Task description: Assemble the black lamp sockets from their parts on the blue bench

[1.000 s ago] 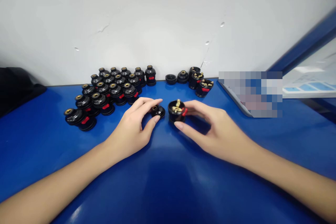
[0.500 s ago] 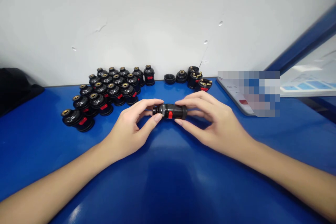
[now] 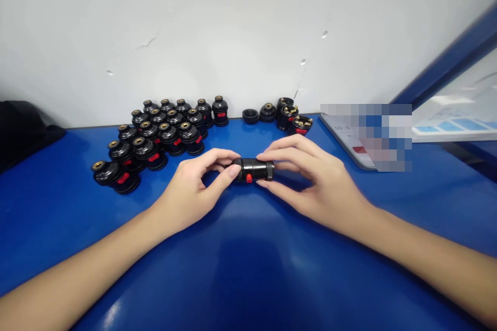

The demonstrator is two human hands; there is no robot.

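Head view: left hand [image 3: 190, 194] and right hand [image 3: 316, 183] pinch black socket [image 3: 253, 169] ends, halves joined sideways above blue table [image 3: 248, 269]. I judge cap-tightening underway; next needs twist.

Assembly workshop: blue workbench [image 3: 248, 279], rows of identical black lamp sockets [image 3: 159, 134].

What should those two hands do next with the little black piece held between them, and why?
Probably set it among the assembled black sockets at the left. The left hand and right hand hold a black lamp socket that looks closed up, no gap showing.
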